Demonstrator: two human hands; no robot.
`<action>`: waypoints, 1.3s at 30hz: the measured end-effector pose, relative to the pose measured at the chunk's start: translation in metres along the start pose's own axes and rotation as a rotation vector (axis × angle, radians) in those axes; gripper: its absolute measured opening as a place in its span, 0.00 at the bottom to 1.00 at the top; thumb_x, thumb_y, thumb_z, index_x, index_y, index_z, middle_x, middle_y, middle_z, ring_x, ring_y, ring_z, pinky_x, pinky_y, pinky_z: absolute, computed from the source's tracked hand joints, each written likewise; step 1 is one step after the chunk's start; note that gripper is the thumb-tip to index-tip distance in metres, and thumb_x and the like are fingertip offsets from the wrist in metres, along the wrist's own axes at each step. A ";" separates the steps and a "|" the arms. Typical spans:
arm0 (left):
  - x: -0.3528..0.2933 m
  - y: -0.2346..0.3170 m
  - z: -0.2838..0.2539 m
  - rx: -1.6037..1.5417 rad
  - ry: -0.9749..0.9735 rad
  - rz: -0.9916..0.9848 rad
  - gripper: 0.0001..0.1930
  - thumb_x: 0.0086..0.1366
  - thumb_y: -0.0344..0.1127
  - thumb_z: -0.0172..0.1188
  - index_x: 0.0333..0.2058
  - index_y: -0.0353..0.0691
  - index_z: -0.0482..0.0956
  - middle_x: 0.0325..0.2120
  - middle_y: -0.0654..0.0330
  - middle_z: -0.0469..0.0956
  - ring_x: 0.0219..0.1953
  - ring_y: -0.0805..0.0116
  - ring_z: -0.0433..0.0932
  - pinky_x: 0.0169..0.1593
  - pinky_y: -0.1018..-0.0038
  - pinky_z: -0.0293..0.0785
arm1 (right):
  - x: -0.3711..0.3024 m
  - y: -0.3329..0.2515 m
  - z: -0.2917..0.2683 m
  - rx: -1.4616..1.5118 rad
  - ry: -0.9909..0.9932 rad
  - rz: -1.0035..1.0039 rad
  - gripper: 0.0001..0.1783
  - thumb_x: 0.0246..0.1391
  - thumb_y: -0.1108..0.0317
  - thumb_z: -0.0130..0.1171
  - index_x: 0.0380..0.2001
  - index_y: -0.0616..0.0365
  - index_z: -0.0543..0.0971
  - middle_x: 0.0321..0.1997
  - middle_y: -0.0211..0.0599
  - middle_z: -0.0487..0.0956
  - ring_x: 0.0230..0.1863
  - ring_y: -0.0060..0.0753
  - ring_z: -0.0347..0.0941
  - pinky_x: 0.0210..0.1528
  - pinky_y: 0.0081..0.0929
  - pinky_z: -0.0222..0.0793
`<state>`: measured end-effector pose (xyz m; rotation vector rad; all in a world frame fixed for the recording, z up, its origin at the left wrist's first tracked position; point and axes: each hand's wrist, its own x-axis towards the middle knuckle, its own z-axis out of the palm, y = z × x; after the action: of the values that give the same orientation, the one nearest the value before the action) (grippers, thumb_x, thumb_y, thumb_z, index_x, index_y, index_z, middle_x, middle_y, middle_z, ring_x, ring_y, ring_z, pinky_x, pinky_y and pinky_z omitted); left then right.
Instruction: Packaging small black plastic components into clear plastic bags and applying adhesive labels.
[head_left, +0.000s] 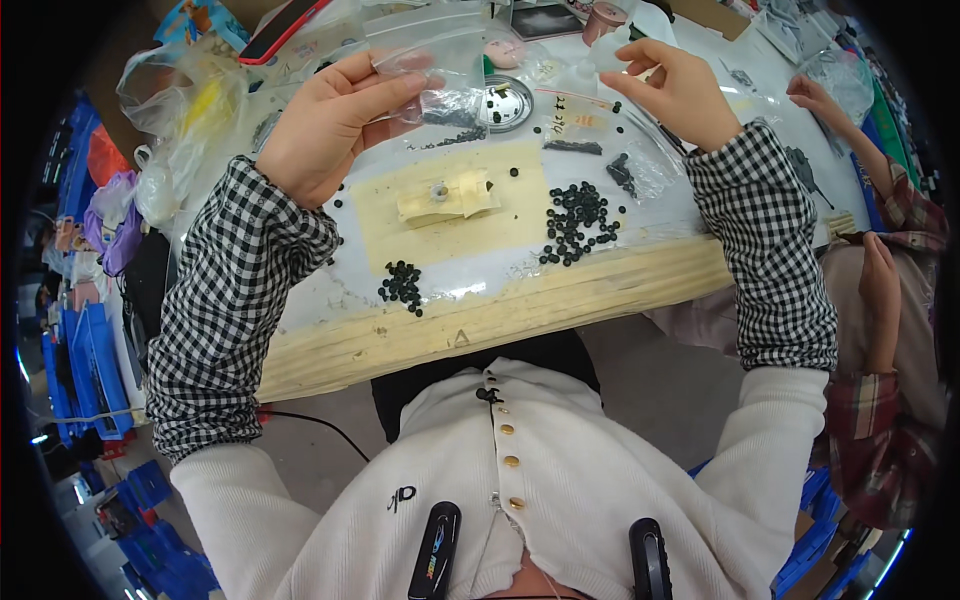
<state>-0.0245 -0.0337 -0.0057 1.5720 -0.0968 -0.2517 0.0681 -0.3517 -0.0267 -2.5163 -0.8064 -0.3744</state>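
Above white bench (325,290), pinched clear bag (455,50) in left hand (335,115), held right hand (685,90) half-curled with fingertips parted, beside pale translucent object (603,48).

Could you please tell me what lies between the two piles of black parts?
In the head view, the near edge of the pale yellow sheet and white tabletop lie there.

The bag (455,62) is clear, thin plastic, glossy and wrinkled. The small black pieces (579,222) look moulded, rubber or plastic — which, I cannot tell. The round tin (518,106) is shiny metal. The tabletop (480,270) looks smooth and glossy on top, its front edge (500,318) bare grained wood; the yellowish sheet (385,225) is matt — paper-like. The checked sleeves (225,310) are gathered woven cloth.
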 end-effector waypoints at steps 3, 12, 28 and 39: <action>-0.001 0.003 0.002 0.026 -0.014 -0.004 0.18 0.65 0.35 0.56 0.53 0.38 0.70 0.46 0.60 0.77 0.43 0.80 0.75 0.49 0.81 0.73 | 0.015 0.001 0.015 0.091 -0.112 0.054 0.18 0.54 0.55 0.60 0.35 0.63 0.79 0.25 0.35 0.79 0.21 0.19 0.71 0.25 0.18 0.67; -0.004 0.010 0.004 0.015 0.058 -0.040 0.19 0.65 0.35 0.57 0.52 0.36 0.70 0.45 0.60 0.77 0.43 0.79 0.76 0.49 0.80 0.74 | 0.055 0.035 0.022 0.107 -0.175 0.134 0.18 0.56 0.56 0.58 0.36 0.63 0.80 0.25 0.34 0.78 0.24 0.20 0.75 0.29 0.19 0.72; 0.044 0.014 0.048 0.057 -0.197 -0.033 0.18 0.64 0.38 0.59 0.51 0.38 0.72 0.43 0.62 0.79 0.43 0.78 0.77 0.50 0.78 0.74 | -0.002 -0.045 -0.027 0.537 -0.079 0.035 0.20 0.55 0.57 0.60 0.43 0.64 0.77 0.30 0.33 0.79 0.29 0.21 0.75 0.32 0.18 0.73; 0.061 0.006 0.069 0.064 -0.242 -0.127 0.16 0.68 0.40 0.53 0.50 0.38 0.74 0.40 0.65 0.78 0.42 0.79 0.77 0.47 0.81 0.75 | -0.019 -0.020 -0.016 0.765 -0.252 0.153 0.15 0.58 0.65 0.57 0.42 0.66 0.78 0.30 0.34 0.80 0.29 0.20 0.76 0.34 0.16 0.76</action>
<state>0.0205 -0.1145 -0.0059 1.6084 -0.1951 -0.5430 0.0394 -0.3546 -0.0137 -1.8917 -0.6699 0.2723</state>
